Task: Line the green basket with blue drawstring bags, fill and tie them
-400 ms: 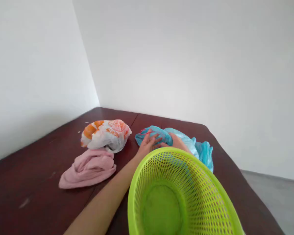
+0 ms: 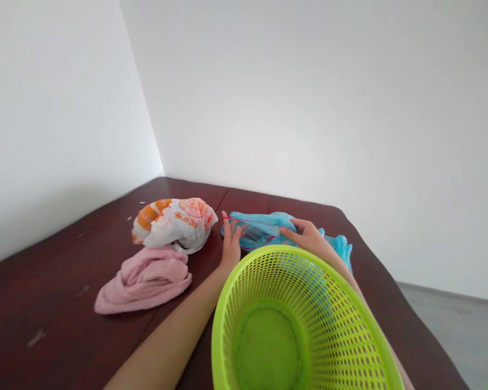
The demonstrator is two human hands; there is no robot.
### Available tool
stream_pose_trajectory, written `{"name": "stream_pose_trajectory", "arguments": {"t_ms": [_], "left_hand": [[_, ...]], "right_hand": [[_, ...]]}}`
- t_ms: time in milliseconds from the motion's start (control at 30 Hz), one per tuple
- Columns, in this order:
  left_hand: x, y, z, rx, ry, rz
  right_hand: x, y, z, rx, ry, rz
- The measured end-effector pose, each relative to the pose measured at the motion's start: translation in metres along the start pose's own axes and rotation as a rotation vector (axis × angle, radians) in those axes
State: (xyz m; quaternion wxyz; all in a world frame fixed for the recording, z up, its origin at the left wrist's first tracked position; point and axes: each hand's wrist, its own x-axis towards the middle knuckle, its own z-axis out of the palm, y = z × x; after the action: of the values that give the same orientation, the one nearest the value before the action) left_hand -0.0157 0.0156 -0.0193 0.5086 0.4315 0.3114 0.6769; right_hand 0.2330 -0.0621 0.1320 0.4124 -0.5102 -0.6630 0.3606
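My left hand (image 2: 231,241) has its fingers stretched up and apart at the left end of a blue plastic bag (image 2: 260,222). A thin red string (image 2: 238,218) runs from the bag across those fingers; whether it is hooked round one I cannot tell. On the bag's right side, my right hand (image 2: 307,235) pinches the plastic between thumb and fingers. More crumpled blue plastic (image 2: 341,250) lies beyond the right wrist. In front of both hands, a lime-green plastic basket (image 2: 238,292) is tilted towards me and hides the bag's lower edge and part of the right forearm.
A white bag with orange print (image 2: 179,222) lies crumpled to the left. Nearer me is a folded pink cloth (image 2: 146,281). All rest on a dark red table (image 2: 65,292) against white walls (image 2: 268,97). Grey floor (image 2: 451,319) shows past its right edge.
My hands have moved apart, the left a little leftward and the right to the right. The blue bag is now stretched between them, with its red string pulled straighter.
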Motion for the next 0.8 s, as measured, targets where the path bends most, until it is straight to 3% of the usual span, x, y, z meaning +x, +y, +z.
{"name": "stream_pose_trajectory", "arguments": {"t_ms": [133, 333, 467, 667, 800], "left_hand": [[0.006, -0.002, -0.003, 0.012, 0.031, 0.000], [0.005, -0.003, -0.006, 0.201, 0.058, 0.178], [0.006, -0.006, -0.009, 0.346, 0.066, 0.302], [0.005, -0.008, -0.005, 0.253, 0.099, 0.257], [-0.003, -0.001, -0.005, 0.293, 0.087, 0.188]], "right_hand": [[-0.004, -0.007, -0.006, 0.178, 0.003, 0.052], [0.005, 0.002, -0.003, 0.375, 0.345, -0.061], [0.008, 0.005, -0.005, 0.461, 0.458, -0.069], [0.006, 0.007, -0.011, 0.392, 0.447, 0.026], [0.006, 0.003, -0.011, 0.349, 0.479, 0.015]]}}
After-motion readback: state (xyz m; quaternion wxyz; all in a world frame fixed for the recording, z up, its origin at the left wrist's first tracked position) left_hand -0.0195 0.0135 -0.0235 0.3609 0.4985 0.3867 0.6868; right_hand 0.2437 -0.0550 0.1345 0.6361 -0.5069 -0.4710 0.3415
